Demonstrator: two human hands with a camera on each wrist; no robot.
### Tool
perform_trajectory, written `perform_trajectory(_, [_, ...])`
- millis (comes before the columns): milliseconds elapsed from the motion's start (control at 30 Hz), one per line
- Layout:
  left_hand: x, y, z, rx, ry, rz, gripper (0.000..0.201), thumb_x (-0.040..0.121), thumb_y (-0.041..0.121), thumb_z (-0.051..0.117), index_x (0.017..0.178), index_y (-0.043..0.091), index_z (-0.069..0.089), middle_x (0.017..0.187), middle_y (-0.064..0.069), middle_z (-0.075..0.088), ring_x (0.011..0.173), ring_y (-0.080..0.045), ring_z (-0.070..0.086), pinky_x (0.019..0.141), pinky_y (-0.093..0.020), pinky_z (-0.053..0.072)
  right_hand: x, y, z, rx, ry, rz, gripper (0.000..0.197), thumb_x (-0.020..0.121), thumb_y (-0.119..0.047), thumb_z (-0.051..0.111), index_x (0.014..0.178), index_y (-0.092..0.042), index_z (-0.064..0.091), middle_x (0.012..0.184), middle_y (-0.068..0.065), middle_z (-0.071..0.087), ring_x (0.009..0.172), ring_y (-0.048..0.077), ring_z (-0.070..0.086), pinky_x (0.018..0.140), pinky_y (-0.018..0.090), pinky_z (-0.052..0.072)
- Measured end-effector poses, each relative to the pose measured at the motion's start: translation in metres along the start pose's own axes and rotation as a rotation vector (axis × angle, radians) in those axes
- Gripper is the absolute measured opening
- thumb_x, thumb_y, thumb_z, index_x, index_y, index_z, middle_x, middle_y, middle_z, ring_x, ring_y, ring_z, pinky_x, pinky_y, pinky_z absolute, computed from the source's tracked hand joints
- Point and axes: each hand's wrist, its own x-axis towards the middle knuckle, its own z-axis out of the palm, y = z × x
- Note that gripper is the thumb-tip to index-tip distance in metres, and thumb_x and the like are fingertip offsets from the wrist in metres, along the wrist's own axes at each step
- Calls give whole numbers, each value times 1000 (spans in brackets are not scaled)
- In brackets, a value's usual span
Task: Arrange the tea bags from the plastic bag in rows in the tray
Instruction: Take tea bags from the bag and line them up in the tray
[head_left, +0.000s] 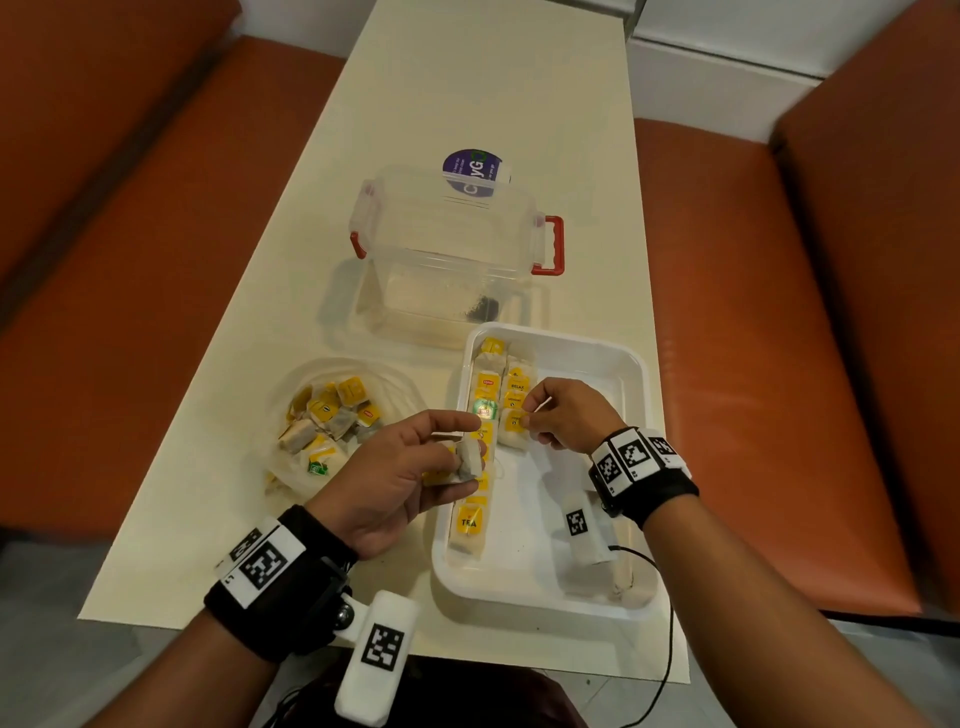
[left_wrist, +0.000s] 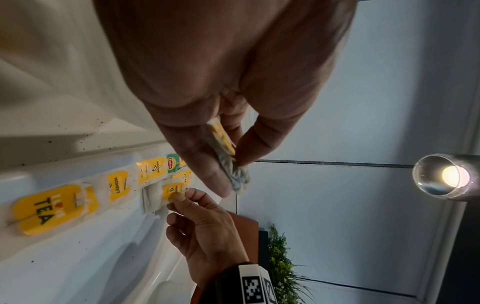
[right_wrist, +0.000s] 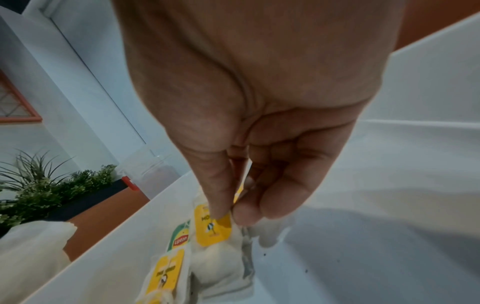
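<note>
cream-coloured tabletop (head_left: 467, 78) runs between two orange padded benches (head_left: 130, 182), and on its left side lies the crumpled clear plastic bag (head_left: 395, 387) with a heap of loose yellow-tagged tea bags (head_left: 327, 421) in it. just right of that bag the left hand (head_left: 395, 478) hovers over the tray's left edge, thumb and curled fingers pinching one spare pale tea bag (head_left: 467, 462) by its end, so it hangs roughly upright. beneath it the finished first row of yellow-tagged tea bags (head_left: 480, 457) runs along the left wall of the shallow white plastic tray (head_left: 634, 374), its long axis pointing away from the person. right again, the shorter second row (head_left: 514, 400) lies parallel and touching the first, and the right hand (head_left: 566, 413) pinches the yellow paper tag (right_wrist: 213, 226) of that row's nearest bag, the other fingers curled. behind the tray stands a clear lidless storage box with red handles (head_left: 550, 244). judging by this, the next free slot lies on the near side of the right hand's fingers, and the left hand, already loaded, is just beside it.
</note>
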Motion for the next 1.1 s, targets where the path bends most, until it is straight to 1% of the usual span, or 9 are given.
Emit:
perform_trajectory(133, [2,-1,1,6,-2,11,35,92,-14,50,120,3,63,80,-4,72,74,-15,69,81,-34,61,3,0,1,-12,5,7,16,85,-13,75,81,-22,62,66,3,68,56,12,59,57,24,49])
perform_trajectory(200, [3,-1,1,12,-4,13,35,92,-14,49,120,3,63,76,-2,71,71,-13,69,82,-34,60,3,0,0,-20,10,16,16,85,-13,75,81,-21,62,64,2,67,53,10,58,55,23,47])
perform_trajectory(267, [4,-1,1,13,0,13,35,92,-14,50,120,3,63,83,-5,73,75,-16,70,81,-34,60,4,0,0,-19,20,23,16,84,-13,75,80,-21,62,63,1,66,50,9,57,53,22,46])
perform_trajectory(367, [6,-1,0,8,14,9,34,92,-14,51,118,4,65,99,-13,71,85,-22,69,79,-33,62,5,1,1,-16,48,30,14,83,-13,74,82,-22,62,61,0,67,53,11,58,56,24,48])
perform_trajectory(600, [8,-4,1,-11,13,14,36,90,-15,55,118,6,66,114,-19,69,92,-26,68,78,-32,62,9,2,2,12,49,37,16,80,-13,78,84,-20,63,63,3,69,55,12,61,60,26,53])
perform_trajectory(667, [9,-4,1,-16,12,13,37,89,-15,56,118,6,66,114,-20,70,94,-27,68,76,-31,62,9,3,2,21,55,34,17,80,-12,78,85,-19,63,65,6,70,58,15,63,62,29,55])
perform_trajectory(800, [11,-5,2,-20,24,10,37,88,-14,58,117,8,67,102,-21,70,83,-23,70,71,-28,62,10,3,1,43,79,18,16,81,-11,77,86,-18,62,72,10,74,59,15,64,64,31,56])
perform_trajectory(933, [12,-5,2,-31,19,3,39,88,-13,60,118,11,67,107,-22,68,91,-29,65,67,-27,62,11,5,0,44,94,6,18,82,-12,77,84,-19,61,74,8,74,58,13,64,62,29,56])
perform_trajectory(1100, [12,-4,4,-15,20,23,37,89,-10,60,118,13,66,110,-19,72,91,-27,67,68,-28,62,10,8,0,54,98,-7,19,83,-14,78,85,-20,60,72,3,72,59,11,64,60,26,54])
